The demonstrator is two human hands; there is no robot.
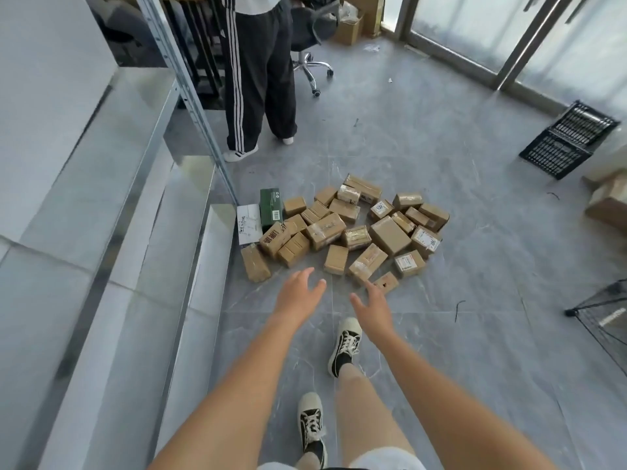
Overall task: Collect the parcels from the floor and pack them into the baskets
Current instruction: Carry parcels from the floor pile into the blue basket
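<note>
On the grey tiled floor ahead, seen from the head camera, small brown cardboard parcels (349,228) lie in a loose heap beside a metal shelf post (190,96). Both bare arms stretch toward them: left hand (298,295) and right hand (371,307) hover with fingers spread and empty, apparently readying a two-handed scoop. A black basket (570,140) sits well apart, far right.

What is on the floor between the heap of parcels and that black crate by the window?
In the head view, nothing: only bare grey floor tiles separate the parcel pile from the black plastic crate.
</note>
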